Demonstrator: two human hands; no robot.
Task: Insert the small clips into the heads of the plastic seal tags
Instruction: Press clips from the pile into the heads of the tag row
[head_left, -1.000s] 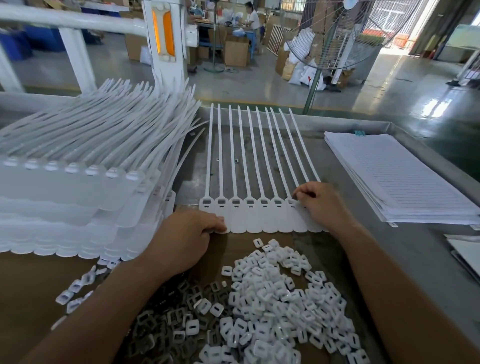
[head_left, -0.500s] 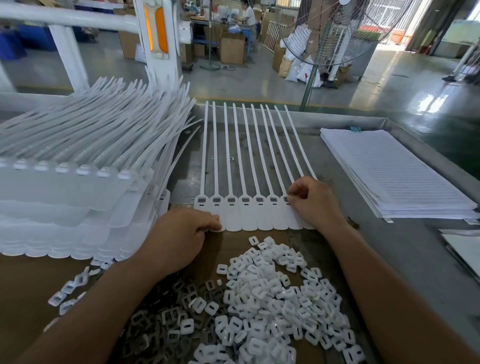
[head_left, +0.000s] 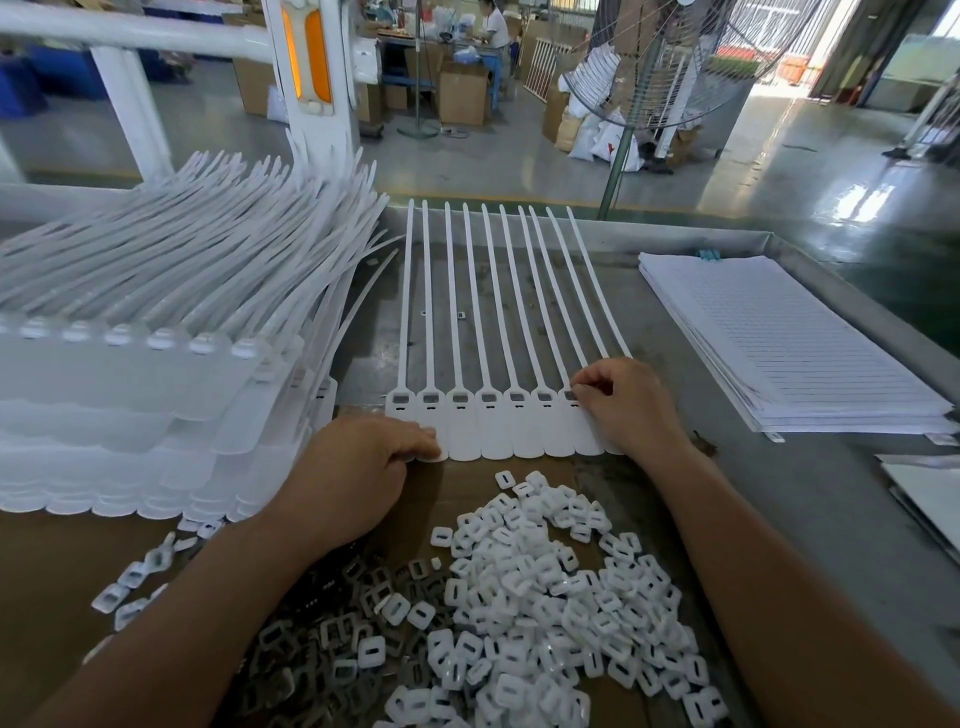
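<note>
Ideally the right hand (head_left: 631, 410), pinching a clip (head_left: 571, 396), presses it squarely home while the left hand (head_left: 358, 467) grips the seal-tag strip (head_left: 498, 434).

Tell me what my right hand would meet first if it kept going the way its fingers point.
The right hand points leftward along the row of seal tags, fingertips at one head. Going on, it would probably meet the neighbouring head first, though depth is unclear.

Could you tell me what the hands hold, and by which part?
The left hand holds the strip of seal tags by its near left corner; the right hand pinches the seventh tag's head.
</note>
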